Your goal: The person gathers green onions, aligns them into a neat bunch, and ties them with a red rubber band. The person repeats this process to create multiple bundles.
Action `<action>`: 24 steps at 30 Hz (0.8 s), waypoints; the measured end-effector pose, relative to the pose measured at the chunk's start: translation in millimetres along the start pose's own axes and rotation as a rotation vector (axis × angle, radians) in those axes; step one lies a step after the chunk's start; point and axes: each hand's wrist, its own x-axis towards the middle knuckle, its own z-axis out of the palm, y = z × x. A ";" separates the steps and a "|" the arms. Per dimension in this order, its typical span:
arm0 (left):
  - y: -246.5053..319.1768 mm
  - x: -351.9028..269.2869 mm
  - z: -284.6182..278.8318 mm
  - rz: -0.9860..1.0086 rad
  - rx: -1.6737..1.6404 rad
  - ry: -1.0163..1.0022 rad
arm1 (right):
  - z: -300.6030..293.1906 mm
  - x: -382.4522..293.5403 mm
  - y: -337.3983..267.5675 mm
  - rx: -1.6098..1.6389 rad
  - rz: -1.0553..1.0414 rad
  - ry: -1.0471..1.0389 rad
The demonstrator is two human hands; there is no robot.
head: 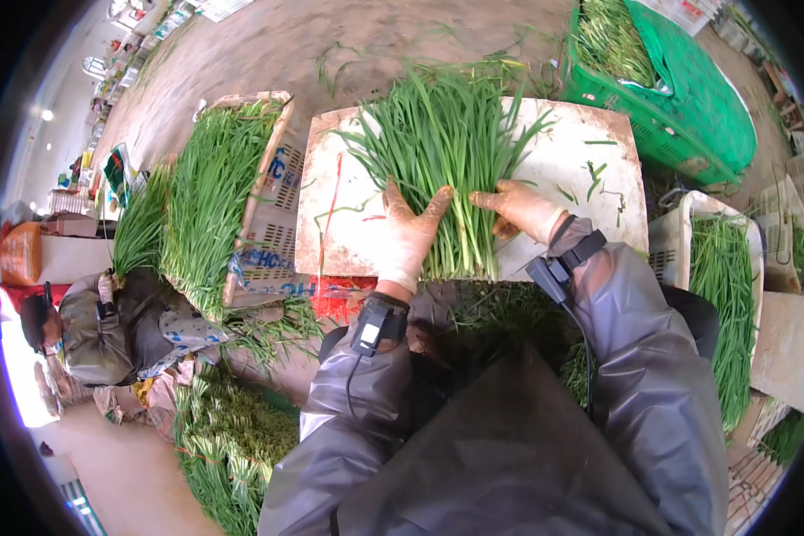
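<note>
A loose pile of green garlic chives (442, 134) lies on a stained white board (576, 141), leaf tips pointing away from me and pale stem ends at the near edge. My left hand (410, 231), in a soiled thin glove, rests on the left side of the pile with thumb and fingers spread. From the right, my right hand (519, 209), gloved too, touches the stems with thumb and forefinger, its other fingers curled; whether it grips any stems I cannot tell. A red tie strip (329, 221) lies on the board's left part, and cut leaf bits (595, 179) are scattered on its right.
Crates of chives stand at the left (216, 194) and right (722, 301). A green crate (670, 120) is at the back right. Tied bunches (231, 449) lie at the lower left. Another person (107, 335) sits at the far left, holding chives.
</note>
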 end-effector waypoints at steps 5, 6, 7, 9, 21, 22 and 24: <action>1.9 0.5 -8.9 0.016 0.011 -0.173 | 27.4 19.6 -7.4 0.166 0.003 -0.080; 3.3 0.4 -9.3 0.069 0.050 -0.203 | 29.8 23.2 -9.1 0.138 -0.001 -0.129; 5.1 0.9 -8.8 0.072 0.117 -0.240 | 31.2 27.1 -10.8 0.103 0.030 -0.151; 7.4 -3.8 -5.4 0.143 0.231 -0.220 | 27.3 29.6 -8.9 0.095 0.035 -0.132; 20.0 -20.2 16.0 0.149 0.504 -0.072 | -12.5 -1.7 26.6 -0.652 -0.510 0.365; 18.5 -20.3 16.2 0.150 0.501 -0.070 | -2.2 -10.3 36.1 -0.730 -0.623 0.348; 16.2 -20.0 17.9 0.150 0.506 -0.066 | 16.9 -27.0 53.9 -0.801 -0.755 0.355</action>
